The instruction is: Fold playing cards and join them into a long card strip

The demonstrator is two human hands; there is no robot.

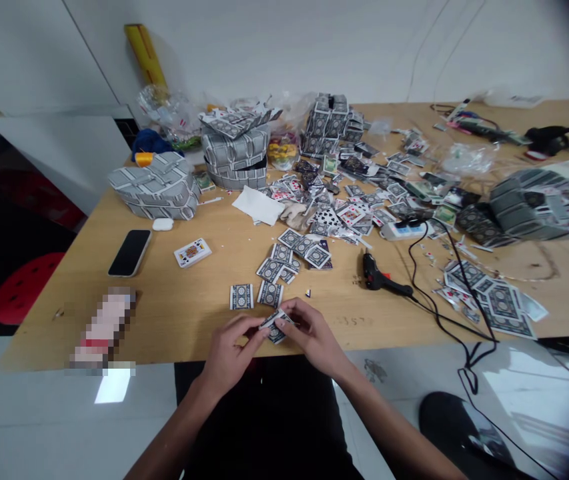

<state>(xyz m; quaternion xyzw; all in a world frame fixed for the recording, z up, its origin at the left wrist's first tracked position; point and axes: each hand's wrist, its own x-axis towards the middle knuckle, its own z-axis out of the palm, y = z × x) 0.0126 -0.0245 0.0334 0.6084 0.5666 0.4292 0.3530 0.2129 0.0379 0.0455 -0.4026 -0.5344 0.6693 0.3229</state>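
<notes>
A patterned playing card (277, 328) is held between both hands at the table's front edge, and it looks partly folded. My left hand (231, 350) pinches its left side with thumb and finger. On the right side, my right hand (314, 335) grips it, thumb on top. Just beyond the hands lie two small folded card pieces, one on the left (241, 297) and one on the right (270, 293). More folded pieces (277, 265) overlap farther back. A neat deck (193, 253) with a face card on top rests to the left.
A black glue gun (381, 277) with its cable lies right of the hands. A phone (131, 253) is at the left. Woven card boxes (157, 187) and a heap of loose cards (354, 213) fill the back. A power strip (404, 230) sits mid-right.
</notes>
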